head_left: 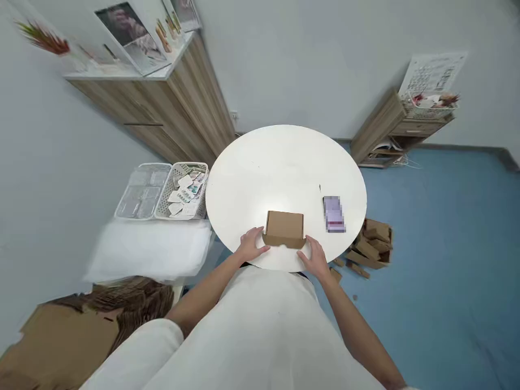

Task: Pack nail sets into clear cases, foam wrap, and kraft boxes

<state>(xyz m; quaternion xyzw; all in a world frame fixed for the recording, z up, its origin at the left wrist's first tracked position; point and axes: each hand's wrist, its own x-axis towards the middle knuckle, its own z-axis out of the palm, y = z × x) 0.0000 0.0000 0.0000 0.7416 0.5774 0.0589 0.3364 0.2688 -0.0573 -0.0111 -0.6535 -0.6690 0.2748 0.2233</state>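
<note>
1. Head view: one cardboard box (285, 224) sits on one round white table (284, 157); one purple item (335, 214), blurred, lies to its right.
2. Left of the table stand one lattice basket (163, 203) holding several small cards (186, 195) and one clear tray (143, 186). One carton (369, 262) of cardboard pieces stands on the floor at the right.
3. Left hand (251, 246): half open, thumb and fingers parted at the left end of the box's front flap (284, 240); whether they pinch it, I cannot tell.
4. Right hand (315, 259): likewise half open at the flap's right end, its grip equally unclear.
5. The box lies near the table's near edge; white tabletop stretches beyond it to the far rim.
</note>
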